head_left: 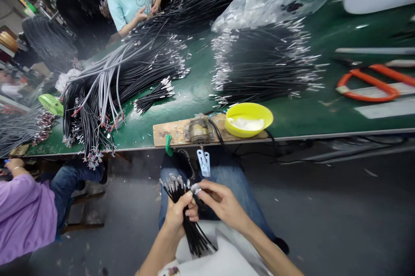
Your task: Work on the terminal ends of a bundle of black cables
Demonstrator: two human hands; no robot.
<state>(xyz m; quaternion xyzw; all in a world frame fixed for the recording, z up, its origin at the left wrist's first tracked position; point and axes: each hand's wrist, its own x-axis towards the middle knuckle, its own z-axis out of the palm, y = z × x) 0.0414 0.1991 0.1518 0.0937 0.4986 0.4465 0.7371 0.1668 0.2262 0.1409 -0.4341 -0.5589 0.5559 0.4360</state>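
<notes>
Over my lap, my left hand point(181, 213) is wrapped round a bundle of short black cables point(196, 237). Their stripped silvery ends fan out above the fist. My right hand point(220, 202) pinches at a cable end beside the left thumb; what its fingertips hold is too small to make out. Just above, a pale blue clothespin point(204, 162) hangs from a small motor-like device point(198, 130) on a wooden board point(168, 133) at the table edge. On the board's right end sits a yellow bowl point(267, 118) with white material inside.
Cut black cables point(262, 62) lie stacked on the green table point(304, 120). Grey cables point(110, 68) and more black ones are heaped to the left. Orange-handled scissors point(368, 85) lie at right. A co-worker in light blue point(129, 3) stands opposite; another in purple point(29, 215) sits at left.
</notes>
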